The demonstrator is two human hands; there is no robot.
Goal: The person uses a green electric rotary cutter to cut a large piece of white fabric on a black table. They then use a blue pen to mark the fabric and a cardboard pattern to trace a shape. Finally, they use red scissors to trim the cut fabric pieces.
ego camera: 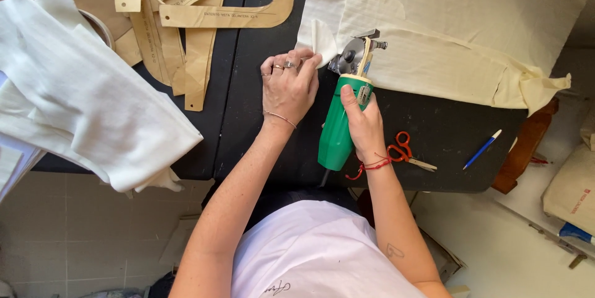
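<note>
Black tabletop [260,19] carries folded white fabric [80,100] and brown paper patterns [186,19] far left. Left hand [288,90] presses flat, fingertips [304,57] on the cream cloth [446,38] edge. Right hand [364,126] grips the green cutter [341,118], blade just beyond; scissors [406,151] and pen [482,149] lie right.

This is a sewing or tailoring workshop: a dark cutting table [266,19] carries cream cloth [446,31] beyond the grip, brown paper pattern pieces [186,31] to its left, and red-handled scissors [406,152] just right of it.
</note>
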